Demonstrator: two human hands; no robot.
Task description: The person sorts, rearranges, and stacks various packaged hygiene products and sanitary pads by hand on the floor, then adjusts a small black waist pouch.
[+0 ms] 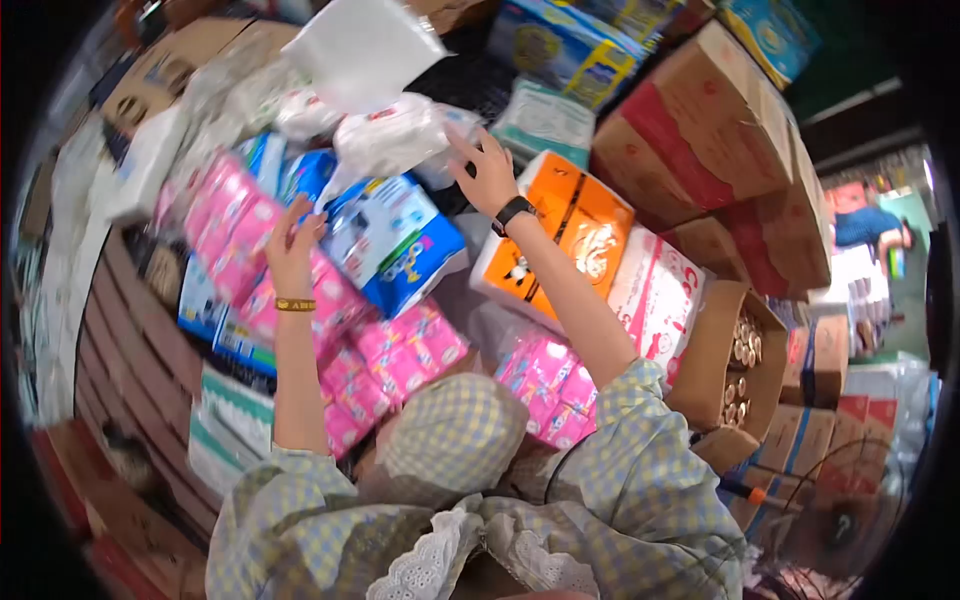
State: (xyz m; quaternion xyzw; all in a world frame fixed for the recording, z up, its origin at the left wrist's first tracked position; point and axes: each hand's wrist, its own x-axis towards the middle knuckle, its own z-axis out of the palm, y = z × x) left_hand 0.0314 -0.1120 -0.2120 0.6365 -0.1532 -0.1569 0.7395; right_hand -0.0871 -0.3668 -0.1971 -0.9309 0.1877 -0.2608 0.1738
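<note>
My left hand (289,245) is over the pink wrapped packs (228,222), beside the left edge of a blue and white packet (392,240). Its fingers are slightly bent and apart, with nothing clearly held. Further right, my right hand (487,178) has its fingers spread by a crumpled white plastic bag (395,135); whether the fingertips touch it I cannot tell. Just below that wrist, which wears a black band, lies an orange and white pack (565,225). More pink packs (405,350) lie below the blue packet.
Brown cartons with red bands (700,120) are stacked at the right. An open carton (735,370) holds several round gold-coloured items. A blue and yellow box (565,45) stands at the back, and a white sheet-like piece (365,50) lies above the bag. Wooden slats (135,340) are at the left.
</note>
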